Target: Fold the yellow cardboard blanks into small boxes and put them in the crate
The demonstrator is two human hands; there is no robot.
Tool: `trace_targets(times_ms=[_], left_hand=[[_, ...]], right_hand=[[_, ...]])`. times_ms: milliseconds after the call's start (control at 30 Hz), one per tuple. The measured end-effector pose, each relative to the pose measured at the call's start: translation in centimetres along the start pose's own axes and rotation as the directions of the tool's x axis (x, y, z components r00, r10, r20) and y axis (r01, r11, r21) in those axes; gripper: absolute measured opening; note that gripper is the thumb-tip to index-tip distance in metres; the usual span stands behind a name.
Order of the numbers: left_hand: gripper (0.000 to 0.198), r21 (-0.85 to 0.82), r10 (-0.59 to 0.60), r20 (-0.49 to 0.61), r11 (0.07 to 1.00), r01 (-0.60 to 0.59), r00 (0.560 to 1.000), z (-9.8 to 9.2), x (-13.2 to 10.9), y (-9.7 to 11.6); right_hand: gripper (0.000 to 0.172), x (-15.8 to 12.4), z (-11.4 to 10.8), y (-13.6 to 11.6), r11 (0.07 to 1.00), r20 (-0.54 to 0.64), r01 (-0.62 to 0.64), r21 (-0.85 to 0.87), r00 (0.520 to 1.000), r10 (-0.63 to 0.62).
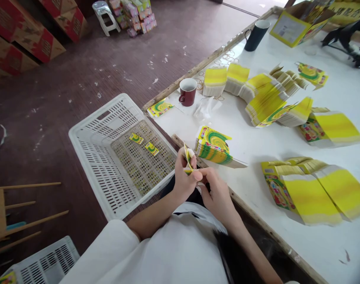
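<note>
Near the table's front edge, my left hand [185, 177] is closed around a small yellow cardboard box [188, 158] that stands partly open. The fingers of my right hand [217, 191] pinch at the lower end of the same box, and part of it is hidden behind them. Just beyond my hands lies a stack of flat yellow-and-green box blanks [213, 146]. To the left, a white plastic basket [94, 157] holds two small yellow-green boxes [152, 148], with its rim close to my left forearm.
On the white table [241, 205] are bundles of yellow blanks [312, 189], a maroon mug [188, 94], a dark mug [256, 37], crumpled clear plastic [207, 108] and rubber bands. Cartons [28, 31] and a white stool [105, 15] stand on the floor. Another basket [46, 262] is at lower left.
</note>
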State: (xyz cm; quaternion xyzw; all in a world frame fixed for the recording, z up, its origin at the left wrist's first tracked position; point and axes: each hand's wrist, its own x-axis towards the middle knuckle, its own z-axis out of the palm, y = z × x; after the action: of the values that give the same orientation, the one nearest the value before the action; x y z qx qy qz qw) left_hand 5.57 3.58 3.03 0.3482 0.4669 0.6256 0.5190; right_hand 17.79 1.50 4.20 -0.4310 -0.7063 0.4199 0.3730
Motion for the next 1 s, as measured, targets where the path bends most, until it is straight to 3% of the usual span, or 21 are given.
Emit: trace_targets(times_ms=[67,133,300,400,500,600,667,700,767,833,867,933,1000], left_hand=[[0.085,-0.075,0.068,-0.026,0.995,-0.07,0.997,0.0,0.2,0.2],[0.085,-0.131,0.077,0.015,0.989,-0.074,0.997,-0.1,0.3,0.4],[0.036,-0.056,0.017,0.087,0.998,-0.012,0.996,-1.2,0.5,1.2],[0.047,-0.044,-0.011,0.208,0.999,0.021,0.978,-3.0,1.3,2.7],[0.084,0.013,-0.024,0.394,1.0,0.021,0.919,-4.7,2.1,5.0],[0.104,0.347,-0.169,0.594,0.936,-0.061,0.786,-4.9,2.0,6.2],[0.105,0.548,-0.316,0.626,0.828,-0.114,0.713,-4.3,1.3,5.8],[0.1,0.609,-0.356,0.606,0.783,-0.127,0.712,-3.9,0.9,5.4],[0.089,0.677,-0.354,0.531,0.724,-0.134,0.77,-3.2,0.2,4.2],[0.087,0.699,-0.292,0.469,0.7,-0.148,0.834,-2.9,-0.4,3.1],[0.087,0.695,-0.26,0.462,0.7,-0.164,0.848,-2.8,-0.7,2.6],[0.085,0.661,-0.205,0.494,0.72,-0.212,0.845,-2.6,-1.0,1.9],[0.078,0.588,-0.123,0.575,0.75,-0.303,0.809,-2.3,-1.2,1.3]], right_hand=[[0.02,0.0,-0.4,-0.1,0.997,-0.053,0.037,-0.066,0.998,-0.041],[0.019,0.1,-1.2,0.2,0.997,-0.116,0.019,-0.072,0.993,-0.027],[0.013,-0.2,-4.0,1.1,1.0,-0.194,-0.012,-0.009,0.981,0.01],[0.021,-0.3,-5.8,0.9,0.989,-0.226,0.097,-0.11,0.967,-0.12],[0.029,-0.4,-7.1,0.1,0.937,-0.122,0.227,-0.265,0.956,-0.266],[0.029,-0.5,-6.7,-0.5,0.879,0.089,0.358,-0.313,0.933,-0.348],[0.026,-0.6,-5.8,-0.5,0.862,0.165,0.397,-0.316,0.917,-0.362],[0.025,-0.7,-5.4,-0.3,0.859,0.137,0.39,-0.331,0.921,-0.365],[0.029,-0.9,-4.7,0.3,0.883,-0.081,0.293,-0.367,0.935,-0.344],[0.051,-1.1,-4.3,1.2,0.941,-0.352,0.138,-0.308,0.903,-0.248],[0.061,-1.2,-4.1,1.8,0.969,-0.42,0.067,-0.237,0.892,-0.165],[0.061,-1.3,-3.6,2.7,0.997,-0.378,-0.037,-0.075,0.926,0.006],[0.045,-1.3,-2.8,3.4,0.993,-0.221,-0.103,0.049,0.969,0.112]])
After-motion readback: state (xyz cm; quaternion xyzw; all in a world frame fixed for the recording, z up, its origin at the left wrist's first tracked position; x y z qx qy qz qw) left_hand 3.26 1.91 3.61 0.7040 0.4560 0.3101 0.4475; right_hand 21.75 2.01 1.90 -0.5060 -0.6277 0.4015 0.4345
